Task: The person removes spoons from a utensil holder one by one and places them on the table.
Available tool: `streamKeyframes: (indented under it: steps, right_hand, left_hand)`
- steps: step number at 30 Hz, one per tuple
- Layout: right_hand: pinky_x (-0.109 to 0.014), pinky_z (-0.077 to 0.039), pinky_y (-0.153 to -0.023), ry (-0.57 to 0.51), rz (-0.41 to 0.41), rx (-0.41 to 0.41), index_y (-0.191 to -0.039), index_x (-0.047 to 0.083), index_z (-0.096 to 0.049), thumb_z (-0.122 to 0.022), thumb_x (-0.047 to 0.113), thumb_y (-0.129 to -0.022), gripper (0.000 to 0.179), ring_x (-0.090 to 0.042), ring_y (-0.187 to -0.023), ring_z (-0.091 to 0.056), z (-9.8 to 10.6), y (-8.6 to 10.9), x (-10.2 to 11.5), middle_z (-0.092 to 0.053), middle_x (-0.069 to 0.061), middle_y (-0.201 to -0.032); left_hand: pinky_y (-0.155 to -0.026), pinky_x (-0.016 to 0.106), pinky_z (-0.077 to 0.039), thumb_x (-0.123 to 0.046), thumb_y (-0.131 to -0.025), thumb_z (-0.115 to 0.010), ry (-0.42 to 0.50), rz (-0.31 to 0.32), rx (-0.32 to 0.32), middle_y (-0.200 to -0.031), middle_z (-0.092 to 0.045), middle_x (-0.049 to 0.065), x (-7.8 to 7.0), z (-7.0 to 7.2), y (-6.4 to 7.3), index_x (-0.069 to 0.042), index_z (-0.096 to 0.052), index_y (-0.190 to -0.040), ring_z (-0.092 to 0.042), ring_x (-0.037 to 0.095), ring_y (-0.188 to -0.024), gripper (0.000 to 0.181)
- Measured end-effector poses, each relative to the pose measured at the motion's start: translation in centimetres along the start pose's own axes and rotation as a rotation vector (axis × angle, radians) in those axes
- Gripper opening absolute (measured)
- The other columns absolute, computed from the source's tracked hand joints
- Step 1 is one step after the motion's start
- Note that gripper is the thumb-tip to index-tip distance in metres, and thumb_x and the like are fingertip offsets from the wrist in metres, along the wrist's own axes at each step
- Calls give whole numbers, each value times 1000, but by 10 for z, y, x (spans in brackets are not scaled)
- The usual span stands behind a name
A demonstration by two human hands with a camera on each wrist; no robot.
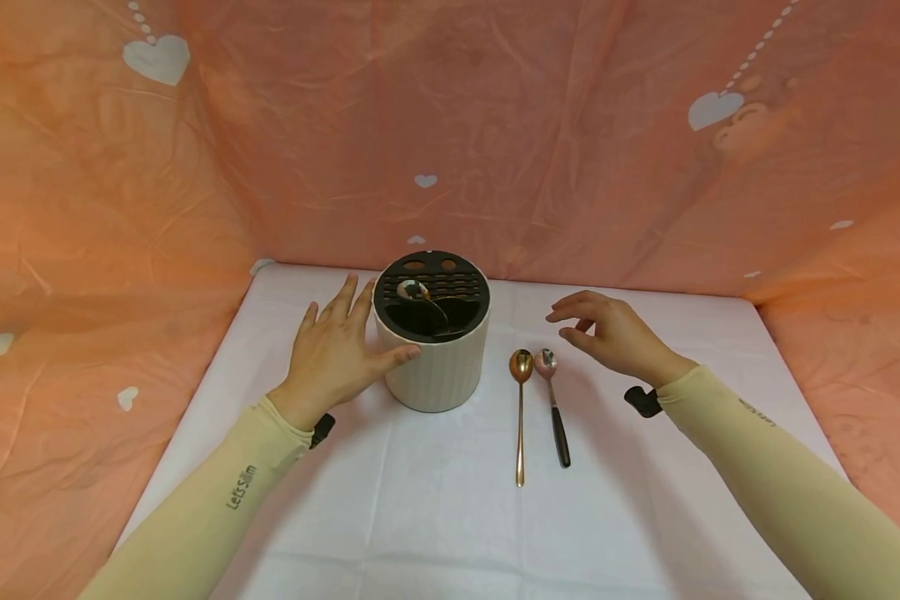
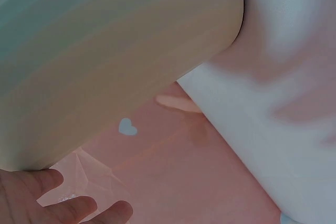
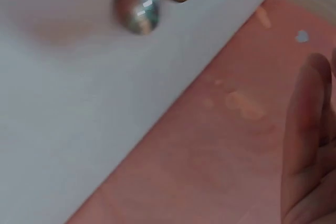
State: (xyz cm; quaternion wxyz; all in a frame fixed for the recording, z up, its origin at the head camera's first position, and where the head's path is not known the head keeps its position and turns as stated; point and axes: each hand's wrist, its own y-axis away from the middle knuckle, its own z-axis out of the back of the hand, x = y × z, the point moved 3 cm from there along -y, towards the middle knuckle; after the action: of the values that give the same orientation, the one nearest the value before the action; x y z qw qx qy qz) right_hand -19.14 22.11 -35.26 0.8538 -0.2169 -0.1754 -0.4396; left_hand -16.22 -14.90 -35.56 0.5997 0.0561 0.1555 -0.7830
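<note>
A cream ribbed utensil holder (image 1: 435, 379) with a black slotted top (image 1: 397, 321) stands upright on the table. A spoon (image 1: 413, 290) shows at its opening; the lower part of its handle is hidden. My left hand (image 1: 333, 346) is at the holder's left side, fingers spread, with a fingertip against its wall in the left wrist view. To the right of the holder lie a copper-coloured long spoon (image 1: 521, 367) and a spoon with a black handle (image 1: 560, 437), side by side. Above and right of them hovers my right hand (image 1: 611, 333), loosely bent and holding nothing.
A white cloth (image 1: 435, 517) covers the table. Orange-pink fabric (image 1: 495, 125) with heart prints hangs behind it and along both sides. Each wrist carries a black strap mount (image 1: 642, 402) below the sleeve.
</note>
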Motion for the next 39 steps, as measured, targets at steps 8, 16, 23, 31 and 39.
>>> streamKeyframes:
  steps: [8, 16, 23, 31, 39]
  right_hand:
    - [-32, -53, -66, -66, 119, -24, -114, 9, -75, -69, 1, -91, 26, -13, -80, -65, 5, -16, 33, -65, -8, -126]
    - [-30, -53, -69, -120, 192, -25, -114, 11, -75, -69, 2, -91, 26, -11, -84, -64, 6, -33, 64, -64, -4, -127]
    - [-28, -53, -67, -137, 241, -32, -115, 12, -75, -69, 1, -90, 28, -9, -83, -64, 4, -45, 78, -65, -3, -127]
    - [-29, -54, -67, -168, 311, 8, -117, 11, -75, -69, 2, -91, 28, -11, -86, -63, 4, -57, 95, -62, -6, -130]
    - [-28, -54, -62, -133, 366, 33, -117, 12, -75, -70, 4, -92, 27, -9, -83, -63, -2, -65, 105, -61, -6, -131]
  left_hand:
    - [-113, 64, -15, -90, -77, -45, 3, 2, 6, -163, -17, 20, 0, 0, 0, -9, -21, -160, -38, 46, -136, 118]
    - [-113, 64, -15, -89, -78, -46, 4, 7, 13, -163, -16, 20, 0, 0, 1, -11, -19, -160, -42, 49, -133, 117]
    - [-113, 63, -15, -88, -78, -47, 2, 5, 16, -163, -16, 20, 0, -1, 0, -12, -19, -160, -37, 44, -138, 116]
    - [-113, 64, -15, -88, -78, -46, -8, 0, 18, -163, -17, 21, 0, 0, -1, -9, -21, -160, -37, 46, -137, 117]
    - [-113, 64, -15, -90, -78, -42, -13, 8, 33, -163, -16, 21, 0, 0, -1, -9, -17, -160, -40, 48, -135, 118]
